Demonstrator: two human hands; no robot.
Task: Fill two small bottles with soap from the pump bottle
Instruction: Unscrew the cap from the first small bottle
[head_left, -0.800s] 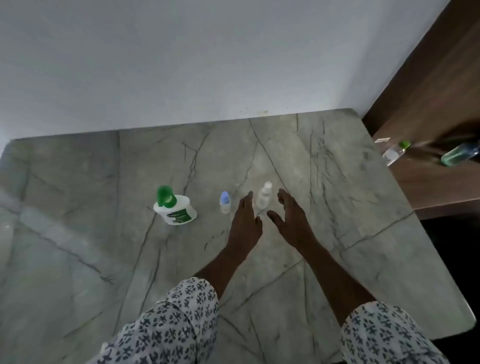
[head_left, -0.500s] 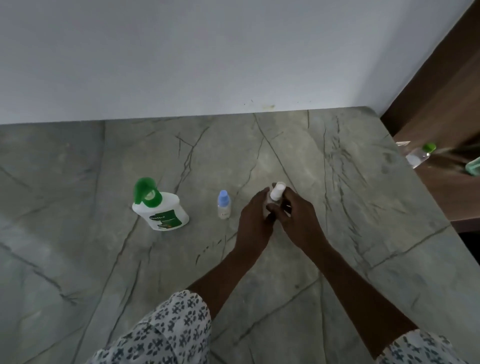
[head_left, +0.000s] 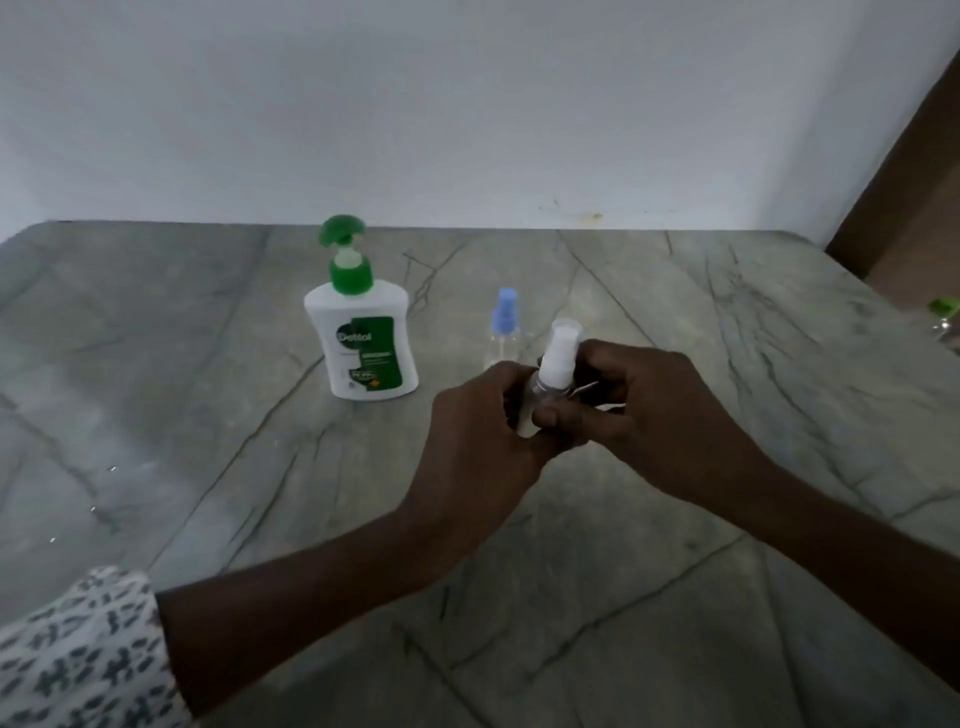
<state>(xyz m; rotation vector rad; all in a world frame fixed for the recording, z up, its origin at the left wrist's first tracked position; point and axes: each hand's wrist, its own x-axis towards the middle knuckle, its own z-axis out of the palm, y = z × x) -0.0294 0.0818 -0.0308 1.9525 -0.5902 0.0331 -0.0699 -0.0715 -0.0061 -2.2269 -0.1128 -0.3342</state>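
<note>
- Head cam view: the white-cap bottle (head_left: 555, 358) is held between both hands over the middle of the table (head_left: 156, 426), with its top tipped a bit to the right.
- Left hand (head_left: 483, 431) has its fingers curled round the clear body, so most of the body is hidden.
- Right hand (head_left: 649, 410) is gripping it too, thumb and fingers pinched in around the neck just under the white cap.
- Blue-cap bottle (head_left: 505, 332) stands upright on the table just behind the hands, nobody touching it.
- Pump bottle (head_left: 361, 338), white with a green pump and label, stands upright to the left of that one, a little apart.
- Table is grey stone with dark veins and runs back to a plain pale wall (head_left: 467, 104).
- Patterned sleeve (head_left: 78, 649) shows on the left arm, bottom corner.
- Something green (head_left: 943, 306) sits at the far right edge, too blurry to make out.
</note>
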